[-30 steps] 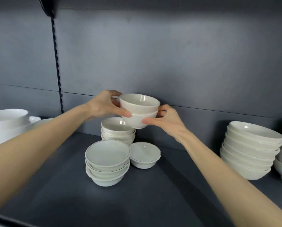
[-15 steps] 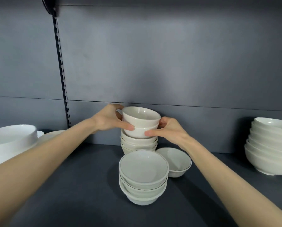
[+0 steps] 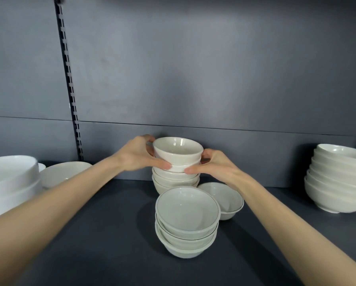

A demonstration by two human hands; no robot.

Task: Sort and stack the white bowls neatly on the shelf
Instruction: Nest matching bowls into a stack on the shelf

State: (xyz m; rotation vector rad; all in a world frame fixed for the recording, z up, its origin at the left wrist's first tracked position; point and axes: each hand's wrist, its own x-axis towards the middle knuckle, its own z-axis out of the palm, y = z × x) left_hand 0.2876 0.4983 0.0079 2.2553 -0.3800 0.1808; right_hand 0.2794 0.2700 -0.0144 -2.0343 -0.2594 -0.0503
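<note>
Two nested cream bowls (image 3: 177, 151) sit on top of a back stack of cream bowls (image 3: 174, 179) against the shelf's rear wall. My left hand (image 3: 139, 154) grips them from the left, and my right hand (image 3: 213, 165) grips them from the right. Both thumbs press the lower bowl's front. In front stands a stack of three rimmed white bowls (image 3: 186, 221). A single rimmed bowl (image 3: 224, 198) rests beside it on the right, partly behind my right wrist.
The dark shelf (image 3: 90, 234) carries large white bowls (image 3: 10, 182) and a shallow dish (image 3: 63, 174) at the left. A tall stack of wide white bowls (image 3: 338, 178) stands at the right. A slotted upright (image 3: 69, 83) runs down the back wall.
Both hands lowered the two nested bowls from mid-air onto the back stack. The view shifted, so the stacks now sit lower and more central.
</note>
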